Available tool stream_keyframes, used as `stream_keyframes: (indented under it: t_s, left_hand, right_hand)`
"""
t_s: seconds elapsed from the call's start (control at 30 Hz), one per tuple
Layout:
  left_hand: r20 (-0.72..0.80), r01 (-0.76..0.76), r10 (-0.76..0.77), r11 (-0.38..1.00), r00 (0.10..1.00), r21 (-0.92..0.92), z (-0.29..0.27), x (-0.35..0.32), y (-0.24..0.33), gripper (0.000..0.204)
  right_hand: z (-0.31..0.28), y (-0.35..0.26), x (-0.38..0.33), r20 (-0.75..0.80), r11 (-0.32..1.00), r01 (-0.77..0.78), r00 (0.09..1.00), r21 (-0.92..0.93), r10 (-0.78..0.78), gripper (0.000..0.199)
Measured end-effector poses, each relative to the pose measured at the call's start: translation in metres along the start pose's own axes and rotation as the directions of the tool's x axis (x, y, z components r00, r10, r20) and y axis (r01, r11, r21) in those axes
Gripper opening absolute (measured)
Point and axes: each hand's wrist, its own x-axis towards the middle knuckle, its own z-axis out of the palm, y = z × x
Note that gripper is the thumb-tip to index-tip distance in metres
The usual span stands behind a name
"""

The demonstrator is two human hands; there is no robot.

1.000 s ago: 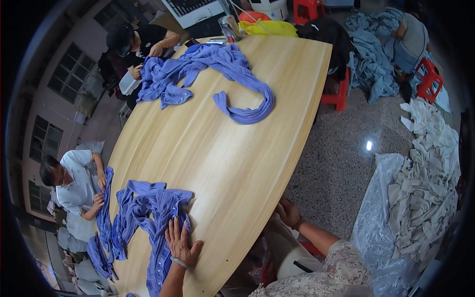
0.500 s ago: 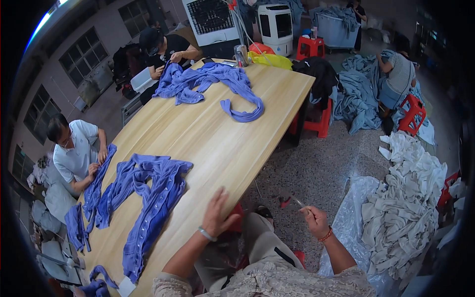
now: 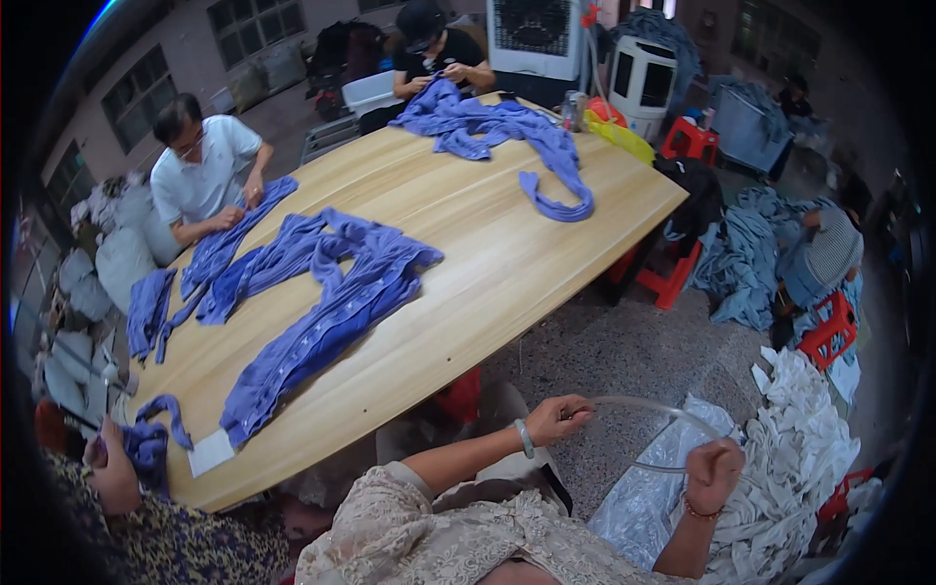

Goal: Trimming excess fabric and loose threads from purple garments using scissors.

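Note:
Off the table's near edge, my left hand is closed in a pinch on one end of a clear, flexible strip. My right hand, fingers curled, grips the same strip, which bows in a loop between the hands. Its exact kind does not show. Blue-purple knit garments lie on the table; the nearest, a buttoned garment, stretches diagonally to the left of my hands. At its lower end rests a white card.
The wooden table fills the middle. Two people handle purple garments across it; another person's hand is at lower left. Plastic sheeting and a pile of pale cloth lie right. A red stool stands beyond.
My view has swung left. My left hand has come away from above the table edge and closed on the strip's end, which now arcs out between both hands.

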Motion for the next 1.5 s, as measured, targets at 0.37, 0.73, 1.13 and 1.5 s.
stream_keyframes:
  t_s: [0.37, 0.73, 1.13, 1.5]
  left_hand:
    - [-0.179, -0.064, 0.143, 0.920, 0.973, 0.386, -0.043, -0.014, 0.091, 0.018]
    - [-0.051, -0.040, 0.247, 0.347, 0.968, 0.937, -0.073, -0.050, 0.128, 0.012]
    - [-0.227, 0.168, 0.485, 0.162, 0.844, 0.972, -0.148, -0.135, 0.136, 0.016]
    - [-0.399, 0.177, 0.402, 0.487, 0.824, 0.855, -0.185, -0.182, 0.114, 0.019]
  right_hand:
    - [-0.059, 0.029, 0.084, -0.078, 0.441, -0.010, 0.988, -0.897, -0.136, 0.048]
    - [0.177, 0.084, 0.065, 0.665, 0.542, 0.510, 0.736, -0.667, 0.126, 0.072]
    - [0.305, 0.114, 0.083, 0.820, 0.611, 0.648, 0.573, -0.455, 0.003, 0.065]
    - [0.337, 0.143, 0.088, 0.936, 0.650, 0.680, 0.311, -0.339, 0.163, 0.053]
